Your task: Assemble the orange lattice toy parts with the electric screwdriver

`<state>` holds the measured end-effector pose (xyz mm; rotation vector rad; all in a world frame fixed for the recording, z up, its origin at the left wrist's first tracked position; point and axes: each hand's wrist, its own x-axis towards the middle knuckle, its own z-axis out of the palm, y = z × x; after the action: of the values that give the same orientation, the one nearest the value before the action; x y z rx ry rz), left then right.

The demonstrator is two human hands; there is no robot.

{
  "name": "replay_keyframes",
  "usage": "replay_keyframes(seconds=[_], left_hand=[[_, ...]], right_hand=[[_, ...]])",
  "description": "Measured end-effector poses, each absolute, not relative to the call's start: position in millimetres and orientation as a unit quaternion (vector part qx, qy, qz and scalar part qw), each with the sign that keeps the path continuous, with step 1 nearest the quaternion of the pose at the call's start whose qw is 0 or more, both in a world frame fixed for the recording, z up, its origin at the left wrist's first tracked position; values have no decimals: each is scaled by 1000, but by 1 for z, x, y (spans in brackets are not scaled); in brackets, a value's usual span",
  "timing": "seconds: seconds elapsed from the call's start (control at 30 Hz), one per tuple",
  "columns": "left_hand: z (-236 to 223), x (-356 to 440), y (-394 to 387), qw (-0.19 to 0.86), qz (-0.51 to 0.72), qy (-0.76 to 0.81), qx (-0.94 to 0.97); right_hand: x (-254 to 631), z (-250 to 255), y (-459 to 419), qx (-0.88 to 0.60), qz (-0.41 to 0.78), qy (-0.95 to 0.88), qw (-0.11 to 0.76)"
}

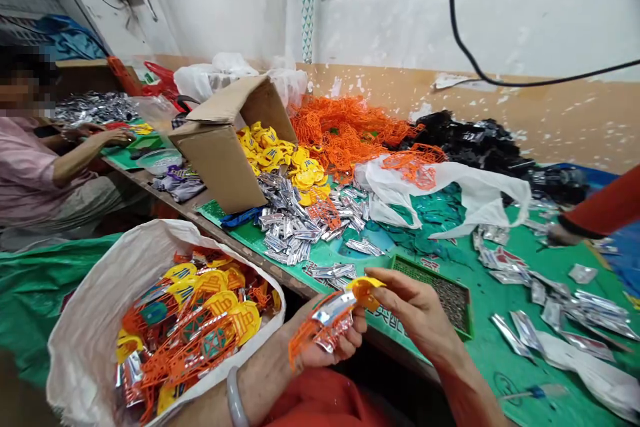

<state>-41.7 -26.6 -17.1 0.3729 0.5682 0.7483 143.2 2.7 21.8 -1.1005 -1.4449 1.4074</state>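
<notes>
My left hand [346, 344] is turned palm up near the table edge, its fingers curled around a plastic toy assembly [325, 317] of orange lattice and shiny silver parts. At its upper end sits a yellow plastic piece [364, 285], pinched between the thumb and fingers of my right hand [413, 303]. Whether the yellow piece is fully seated cannot be seen. Left of my forearm, a white woven sack [63, 353] holds many similar orange, silver and yellow assemblies. Just beyond my right hand is a green tray [470, 320] of small dark metal pieces.
A tipped cardboard box [215, 163] spills yellow pieces [305, 170] beside silver parts [290, 233]. Orange lattice parts [340, 130] and black parts [465, 147] are heaped behind. A co-worker [30, 167] sits left; another person's arm [605, 207] reaches in from the right.
</notes>
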Motion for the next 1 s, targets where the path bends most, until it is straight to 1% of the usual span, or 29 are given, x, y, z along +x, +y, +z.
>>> replay_keyframes(seconds=[0.1,0.23,0.3,0.37,0.47,0.63,0.7,0.77,0.8,0.87,0.93,0.97,1.0], left_hand=[[-14,-50,-22,897,320,262,159],[10,-85,-39,904,321,242,143],[19,-103,-54,891,356,233,158],[20,-118,-69,863,397,260,174],[13,-132,-88,816,456,312,171],[3,-163,-110,760,512,355,183],[4,-183,-114,687,529,453,208],[6,-206,-117,552,531,596,241],[7,-217,-118,496,527,643,249],[9,-236,-122,390,517,716,259],[4,-252,-126,330,503,755,261],[-1,-259,-127,289,488,780,263],[-9,-265,-128,211,426,829,296]], right_hand=[[130,22,9,-451,570,-551,410],[121,21,2,-513,546,-557,358],[114,16,2,-555,550,-540,314],[103,8,4,-572,574,-509,290],[80,-3,4,-547,588,-531,271],[27,-15,12,-442,587,-628,255],[-7,-16,20,-393,593,-660,240],[-46,-17,29,-342,576,-703,239],[-67,-17,31,-326,566,-719,237],[-107,-19,34,-309,551,-741,228],[-140,-21,32,-309,522,-765,215],[-153,-22,31,-312,503,-779,206],[-164,-25,30,-316,483,-794,193]])
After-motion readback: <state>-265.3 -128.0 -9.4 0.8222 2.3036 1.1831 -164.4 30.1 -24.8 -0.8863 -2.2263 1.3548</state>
